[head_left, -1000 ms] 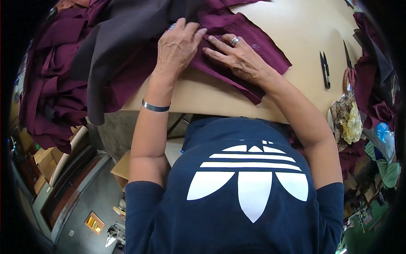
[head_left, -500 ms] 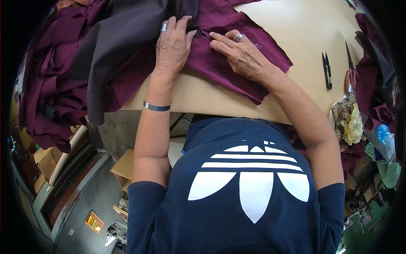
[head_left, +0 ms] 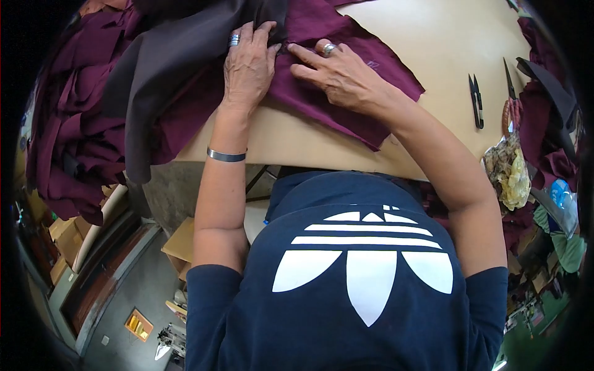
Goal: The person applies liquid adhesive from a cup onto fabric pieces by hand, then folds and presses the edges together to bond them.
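Note:
My left hand lies palm down with fingers stretched on the dark grey cloth, close to where it meets the maroon cloth. Nothing shows in its grasp. My right hand rests over the maroon piece. Its index finger reaches to a small dark bunched spot at the seam beside my left thumb, while the thumb stays apart and the other fingers curl under. A faint chalk-like mark shows on the maroon cloth beside my right hand.
On the table, thread snips and scissors lie to the right, near a crumpled yellowish bundle. A heap of maroon cloth hangs over the left side. Cardboard boxes stand below.
My right index finger has moved slightly left, closer to my left thumb at the seam. My left hand keeps its place on the cloth; the view has shifted a little.

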Demonstrator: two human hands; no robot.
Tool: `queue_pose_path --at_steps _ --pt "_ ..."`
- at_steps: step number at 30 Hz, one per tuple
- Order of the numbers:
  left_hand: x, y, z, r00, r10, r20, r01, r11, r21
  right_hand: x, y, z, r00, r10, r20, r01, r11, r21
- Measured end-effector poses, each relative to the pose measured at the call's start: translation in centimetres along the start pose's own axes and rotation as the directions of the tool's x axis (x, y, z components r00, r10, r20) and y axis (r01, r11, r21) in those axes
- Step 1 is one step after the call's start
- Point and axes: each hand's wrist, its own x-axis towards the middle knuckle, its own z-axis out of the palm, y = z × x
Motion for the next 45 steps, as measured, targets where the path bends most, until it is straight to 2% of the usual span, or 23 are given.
queue_pose_path --at_steps 3,9,14,19,27,30,33,36,37,38,40,42,43,45 --pt "0.0 0.0 0.0 1.000 0.012 -0.004 -0.012 1.000 0.002 0.2 -0.4 0.2 1.000 0.011 -0.024 -0.013 0.998 -0.058" --pt "0.0 -0.6 0.2 1.000 -0.001 -0.001 0.001 1.000 -0.004 1.2 -0.5 -0.4 0.997 0.083 -0.004 -0.083 0.996 0.022" --pt "0.8 -0.2 -0.1 0.995 -0.082 0.053 0.081 0.997 0.004 0.4 -0.9 0.2 0.991 0.058 -0.118 -0.065 0.996 -0.055" --pt "1.1 -0.1 0.6 0.996 -0.093 0.016 0.092 0.995 0.047 -1.4 -1.6 0.5 0.979 0.101 -0.176 -0.109 0.993 -0.040" --pt "0.6 -0.1 1.0 0.991 -0.136 -0.007 0.136 0.990 0.025 -7.5 -3.6 -1.4 0.980 0.155 -0.124 -0.167 0.982 -0.093" --pt "0.2 -1.0 2.2 0.992 -0.089 -0.086 0.091 0.996 0.017 -11.6 -4.6 -2.6 0.976 0.205 -0.075 -0.211 0.974 -0.082" --pt "0.0 -0.3 2.1 0.980 -0.135 -0.149 0.124 0.989 -0.080 -14.3 -4.9 -3.6 0.971 0.235 -0.039 -0.238 0.967 -0.087" --pt "-0.4 -0.3 1.9 0.903 0.221 -0.370 -0.209 0.975 0.072 -14.1 -4.1 -4.2 0.977 0.204 -0.059 -0.205 0.979 -0.011" --pt "-0.6 0.1 1.6 0.885 0.286 -0.367 -0.286 0.957 0.055 -13.8 -3.7 -4.3 0.981 0.185 -0.052 -0.186 0.982 -0.020" --pt "-0.9 0.1 1.2 0.918 0.301 -0.257 -0.318 0.948 -0.025 -13.3 -3.4 -4.4 0.985 0.166 -0.044 -0.167 0.985 -0.028" --pt "-1.3 -0.5 1.2 0.957 0.284 -0.057 -0.283 0.959 0.034 -12.6 -2.6 -4.3 0.992 0.103 -0.067 -0.109 0.990 -0.085" --pt "-1.1 -1.0 1.1 0.977 0.211 0.017 -0.210 0.977 -0.040 -12.0 -1.8 -3.6 0.992 0.009 -0.129 -0.031 0.984 -0.173" --pt "-1.0 -1.2 0.9 0.983 0.174 0.059 -0.170 0.983 -0.071 -11.7 -1.6 -3.7 0.995 0.028 -0.098 -0.050 0.972 -0.229" --pt "-1.1 -1.1 0.1 0.976 0.169 0.134 -0.162 0.985 -0.065 -11.3 -1.2 -3.6 0.991 0.027 -0.130 -0.050 0.983 -0.177"
